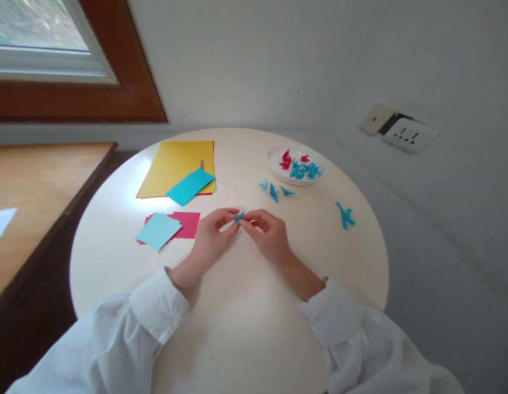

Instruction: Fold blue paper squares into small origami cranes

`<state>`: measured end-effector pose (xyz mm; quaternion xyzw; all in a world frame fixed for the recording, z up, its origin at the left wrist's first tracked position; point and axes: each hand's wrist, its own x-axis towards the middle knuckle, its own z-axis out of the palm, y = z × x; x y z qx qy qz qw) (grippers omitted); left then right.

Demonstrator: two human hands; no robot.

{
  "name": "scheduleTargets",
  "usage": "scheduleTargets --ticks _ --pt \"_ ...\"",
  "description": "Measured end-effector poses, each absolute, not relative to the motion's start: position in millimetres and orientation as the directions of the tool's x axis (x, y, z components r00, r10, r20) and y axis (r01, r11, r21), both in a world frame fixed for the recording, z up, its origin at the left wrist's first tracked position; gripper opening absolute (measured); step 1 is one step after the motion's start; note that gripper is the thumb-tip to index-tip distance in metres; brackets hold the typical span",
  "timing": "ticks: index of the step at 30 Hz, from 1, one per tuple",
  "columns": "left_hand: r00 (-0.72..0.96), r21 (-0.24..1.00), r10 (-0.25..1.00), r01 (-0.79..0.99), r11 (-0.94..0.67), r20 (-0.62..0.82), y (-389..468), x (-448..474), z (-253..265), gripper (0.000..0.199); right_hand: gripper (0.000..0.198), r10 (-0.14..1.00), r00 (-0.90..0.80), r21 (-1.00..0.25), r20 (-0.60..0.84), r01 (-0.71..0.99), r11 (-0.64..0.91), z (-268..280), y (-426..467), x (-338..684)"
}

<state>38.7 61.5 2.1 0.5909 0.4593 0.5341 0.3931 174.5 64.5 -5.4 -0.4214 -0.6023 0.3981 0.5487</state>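
Observation:
Between my two hands, over the middle of the round table, is a small folded piece of blue origami paper (pixel 239 217). The fingers of my left hand (pixel 216 231) pinch it from the left. My right hand (pixel 267 232) grips its other side between thumb and fingers. Fingertips hide much of it, so its exact shape is unclear. Just beyond my right hand stand two blue paper cranes (pixel 274 192) and a paler one (pixel 263 184). Left of my left hand lies a light blue paper square (pixel 158 231) on top of red paper sheets (pixel 187 225).
A white dish (pixel 274 171) at the back right holds several red and blue cranes. Blue paper scraps (pixel 344 215) lie at the right. Yellow sheets (pixel 171 164) and a blue sheet (pixel 190 186) are at the back left. Walls border the round white table (pixel 237 328) behind and right.

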Motion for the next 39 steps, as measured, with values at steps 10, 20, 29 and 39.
scheduleTargets --ticks 10,20,29,39 --pt "0.094 0.922 0.942 0.193 -0.336 0.323 58 39 5 0.013 0.009 0.962 0.020 -0.962 0.274 0.011 0.274 -7 68 175" --pt "0.054 0.943 0.951 0.129 -0.308 0.303 61 40 2 0.012 0.010 0.971 0.046 -0.972 0.234 0.004 0.234 -8 70 175" --pt "0.068 0.949 0.954 0.100 -0.298 0.292 61 41 1 0.008 0.027 0.968 0.060 -0.969 0.243 -0.033 0.246 -5 68 175" --pt "0.057 0.974 0.977 0.086 -0.212 0.207 58 43 12 0.011 0.015 0.918 0.013 -0.914 0.397 0.094 0.395 -8 66 177"
